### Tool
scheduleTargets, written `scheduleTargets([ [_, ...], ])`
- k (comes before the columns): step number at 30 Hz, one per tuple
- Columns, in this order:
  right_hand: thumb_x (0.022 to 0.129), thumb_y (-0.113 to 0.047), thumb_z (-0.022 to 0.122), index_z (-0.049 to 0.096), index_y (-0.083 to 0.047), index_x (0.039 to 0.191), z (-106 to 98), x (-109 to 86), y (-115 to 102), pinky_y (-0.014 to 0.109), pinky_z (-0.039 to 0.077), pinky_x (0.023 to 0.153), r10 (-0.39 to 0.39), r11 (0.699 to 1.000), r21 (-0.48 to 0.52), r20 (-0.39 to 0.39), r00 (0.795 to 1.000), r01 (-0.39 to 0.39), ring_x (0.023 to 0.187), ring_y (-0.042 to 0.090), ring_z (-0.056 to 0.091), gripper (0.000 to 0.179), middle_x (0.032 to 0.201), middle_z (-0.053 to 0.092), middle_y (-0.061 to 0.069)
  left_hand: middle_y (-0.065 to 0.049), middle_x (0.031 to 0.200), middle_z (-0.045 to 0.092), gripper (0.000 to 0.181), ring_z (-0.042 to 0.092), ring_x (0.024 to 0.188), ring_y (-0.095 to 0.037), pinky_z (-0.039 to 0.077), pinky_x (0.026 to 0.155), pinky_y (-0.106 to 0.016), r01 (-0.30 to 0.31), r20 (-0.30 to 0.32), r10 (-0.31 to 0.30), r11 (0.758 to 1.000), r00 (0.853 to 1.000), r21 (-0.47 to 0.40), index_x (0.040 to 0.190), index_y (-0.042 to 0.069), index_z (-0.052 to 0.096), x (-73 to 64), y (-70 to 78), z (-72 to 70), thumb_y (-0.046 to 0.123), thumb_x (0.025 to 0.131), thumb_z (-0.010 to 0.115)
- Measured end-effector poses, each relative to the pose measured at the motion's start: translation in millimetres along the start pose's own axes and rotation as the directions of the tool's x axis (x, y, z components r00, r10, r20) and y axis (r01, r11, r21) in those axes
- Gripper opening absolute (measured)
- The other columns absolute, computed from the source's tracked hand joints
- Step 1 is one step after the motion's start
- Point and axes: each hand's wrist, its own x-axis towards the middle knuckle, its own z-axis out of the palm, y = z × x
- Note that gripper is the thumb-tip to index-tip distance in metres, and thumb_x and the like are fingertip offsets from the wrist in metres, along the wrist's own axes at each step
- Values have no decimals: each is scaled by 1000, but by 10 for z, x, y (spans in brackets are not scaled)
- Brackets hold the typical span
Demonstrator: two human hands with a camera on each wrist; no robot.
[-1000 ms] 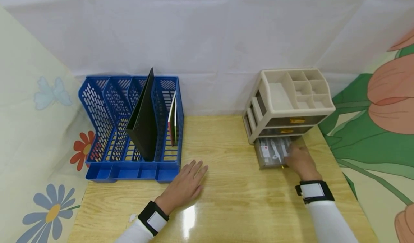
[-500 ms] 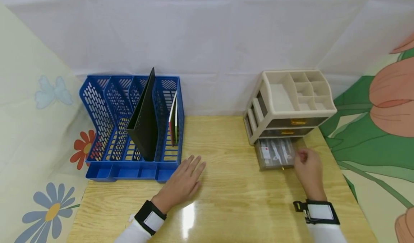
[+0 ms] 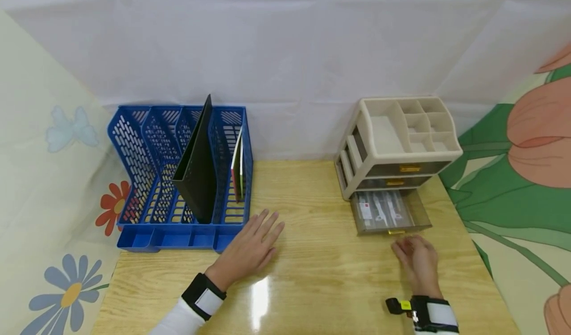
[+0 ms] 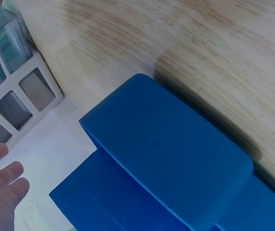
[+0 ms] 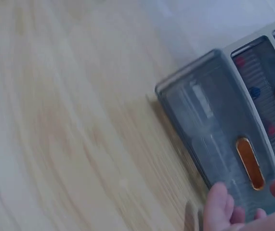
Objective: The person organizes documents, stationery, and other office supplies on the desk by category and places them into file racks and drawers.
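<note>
My left hand rests with fingers spread at the front right corner of the blue file rack, holding nothing. My right hand is just in front of the pulled-out bottom drawer of a beige desktop organizer. Its fingers are loosely bent and apart, near the gold drawer handle, with nothing seen between them. The right wrist view shows the fingertips close to that handle. Clear packets with white pieces lie in the drawer; their exact kind cannot be made out.
A black folder leans in the rack, and thin booklets stand in its right slot. Two upper drawers of the organizer are closed. Its top has several small compartments. A white cloth hangs behind the wooden table.
My right hand has drawn back from inside the drawer, first to its right side, then toward me in front of the handle. The left hand has barely moved.
</note>
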Motion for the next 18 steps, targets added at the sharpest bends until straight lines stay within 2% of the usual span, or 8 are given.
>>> scheduleTargets([
  [1, 100, -1, 45, 52, 0, 93, 11, -11, 5, 32, 60, 81, 36, 995, 92, 50, 998, -41, 81, 19, 62, 10, 85, 59, 9, -21, 153, 38, 56, 28, 142, -39, 35, 112, -52, -7, 0, 7, 1000, 1000, 4, 148, 6, 38, -3, -1, 3, 36, 105, 17],
  [3, 101, 1, 41, 54, 3, 88, 55, -24, -2, 35, 58, 86, 111, 964, 227, 115, 987, -135, 87, 23, 59, 18, 91, 56, 12, -21, 153, 39, 53, 31, 140, -39, 36, 112, -52, -27, -3, 27, 1000, 1000, 10, 148, 6, 38, -12, -2, 12, 34, 104, 25],
  [5, 102, 0, 39, 53, 2, 95, 113, -26, -17, 34, 55, 91, 162, 942, 275, 126, 979, -191, 93, 22, 56, 16, 100, 50, 11, -21, 152, 39, 53, 32, 140, -39, 36, 112, -52, -43, -3, 43, 999, 999, 16, 148, 5, 38, -29, 0, 24, 32, 102, 34],
  [8, 101, -4, 44, 51, -3, 105, 189, -4, -39, 30, 53, 94, 211, 940, 262, 61, 976, -219, 96, 18, 52, 8, 104, 45, 6, -21, 153, 38, 55, 31, 140, -39, 35, 113, -51, -60, 6, 60, 998, 998, 24, 148, 6, 38, -61, 7, 40, 32, 99, 40],
  [12, 100, -5, 46, 49, -6, 111, 233, 23, -53, 27, 54, 92, 222, 952, 212, 14, 975, -219, 93, 15, 53, 11, 102, 46, 4, -20, 153, 38, 54, 29, 141, -38, 37, 112, -51, -67, 16, 67, 997, 998, 33, 148, 6, 38, -104, 15, 62, 34, 102, 32],
  [16, 101, -4, 45, 47, -6, 113, 232, 51, -54, 26, 55, 89, 213, 952, 218, 40, 976, -217, 91, 16, 55, 13, 100, 49, 5, -21, 151, 41, 55, 33, 139, -39, 38, 110, -51, -78, -5, 78, 996, 997, 32, 147, 5, 40, -136, 19, 89, 35, 103, 23],
  [18, 101, -3, 44, 47, -5, 113, 234, 74, -59, 27, 56, 88, 196, 952, 228, 66, 978, -206, 90, 17, 57, 13, 99, 51, 6, -21, 150, 42, 55, 34, 139, -40, 38, 110, -51, -80, -7, 80, 997, 997, 16, 147, 5, 40, -153, 27, 97, 35, 102, 30],
])
